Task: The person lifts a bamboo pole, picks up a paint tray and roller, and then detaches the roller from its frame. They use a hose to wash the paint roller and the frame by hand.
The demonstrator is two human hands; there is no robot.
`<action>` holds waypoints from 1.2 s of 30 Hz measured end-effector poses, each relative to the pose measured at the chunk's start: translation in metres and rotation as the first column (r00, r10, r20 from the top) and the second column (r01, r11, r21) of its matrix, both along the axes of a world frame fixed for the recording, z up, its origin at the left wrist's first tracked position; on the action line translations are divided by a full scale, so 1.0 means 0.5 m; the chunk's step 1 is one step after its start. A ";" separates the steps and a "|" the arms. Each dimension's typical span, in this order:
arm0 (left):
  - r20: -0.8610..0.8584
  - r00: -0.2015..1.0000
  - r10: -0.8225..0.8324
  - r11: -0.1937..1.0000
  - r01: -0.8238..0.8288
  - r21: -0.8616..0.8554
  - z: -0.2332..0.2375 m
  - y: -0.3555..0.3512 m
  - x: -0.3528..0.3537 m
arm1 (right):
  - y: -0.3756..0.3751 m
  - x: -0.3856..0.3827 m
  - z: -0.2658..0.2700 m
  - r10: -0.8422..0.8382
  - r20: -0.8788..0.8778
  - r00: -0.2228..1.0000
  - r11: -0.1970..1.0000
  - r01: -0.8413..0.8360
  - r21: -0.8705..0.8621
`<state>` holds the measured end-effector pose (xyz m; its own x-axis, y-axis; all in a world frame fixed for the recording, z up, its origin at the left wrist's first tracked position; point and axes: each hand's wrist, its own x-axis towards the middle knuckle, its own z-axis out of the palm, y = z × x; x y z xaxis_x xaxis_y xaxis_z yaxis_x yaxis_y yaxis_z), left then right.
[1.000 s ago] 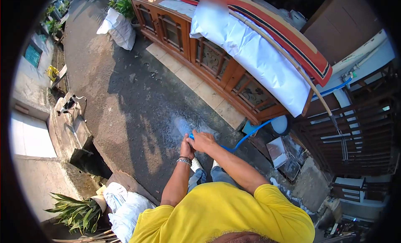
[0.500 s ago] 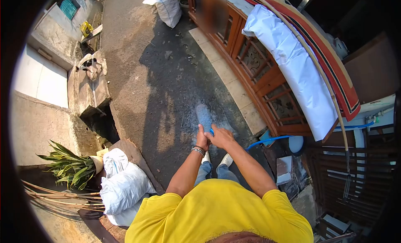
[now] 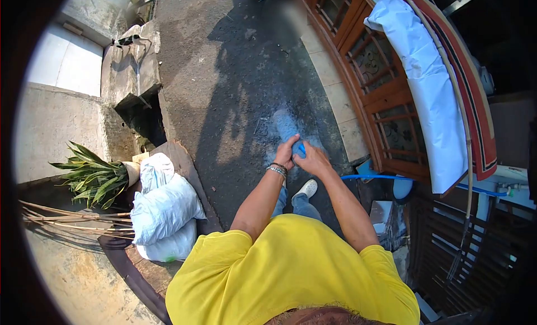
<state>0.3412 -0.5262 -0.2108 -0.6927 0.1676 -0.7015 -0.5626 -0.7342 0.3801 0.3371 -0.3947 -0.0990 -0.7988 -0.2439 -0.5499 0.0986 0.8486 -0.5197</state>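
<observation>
Both my hands meet in front of me, low over the dark paving. My right hand (image 3: pixel 314 159) is closed around a blue hose (image 3: pixel 302 149), of which a short piece shows between the fingers. My left hand (image 3: pixel 285 152) is closed at the hose's end, touching the right hand; its grip is partly hidden. From the hands a whitish-blue fan of water spray (image 3: pixel 286 124) goes down to the ground, where the surface looks wet. More blue hose (image 3: pixel 369 177) runs from behind my right forearm toward a tap at the right wall.
Wooden doors (image 3: pixel 391 110) with a white sheet (image 3: pixel 425 84) and a red striped mat (image 3: pixel 485 135) stand at right. White sacks (image 3: pixel 168 210), a potted plant (image 3: pixel 98 177) and thin sticks (image 3: pixel 78 221) lie at left. An open drain gap (image 3: pixel 146 121) runs beside a concrete slab (image 3: pixel 131 62).
The view has shifted, and my hands with the hose now appear further right and higher. One shoe has come further forward. The spray still comes from between my hands.
</observation>
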 end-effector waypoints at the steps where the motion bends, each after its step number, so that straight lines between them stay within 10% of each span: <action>1: 0.015 0.999 0.033 0.999 -0.033 0.031 0.015 -0.002 -0.012 | 0.001 0.012 0.001 0.000 -0.040 0.999 1.000 0.000 -0.012; 8: 0.126 0.989 0.073 0.992 -0.085 0.092 0.010 -0.063 -0.104 | 0.003 0.051 0.062 0.031 -0.098 0.995 0.999 -0.030 0.009; 19: -0.065 0.996 0.055 0.922 -0.075 -0.380 -0.053 -0.010 -0.173 | 0.092 0.003 0.131 -0.160 -0.147 0.976 0.986 0.152 -0.066; 28: 0.029 0.999 0.017 0.990 -0.013 -0.144 -0.096 0.036 -0.165 | 0.107 0.004 0.173 -0.108 -0.096 0.990 0.993 0.112 0.034; 32: 0.153 0.984 0.086 0.975 -0.051 -0.217 0.057 0.118 -0.110 | 0.107 0.019 0.135 -0.185 -0.205 0.961 0.982 0.188 -0.008; 36: 0.022 0.999 -0.049 0.997 0.047 0.059 0.053 0.169 -0.002 | 0.115 0.017 0.069 -0.185 -0.264 0.947 0.981 0.195 0.014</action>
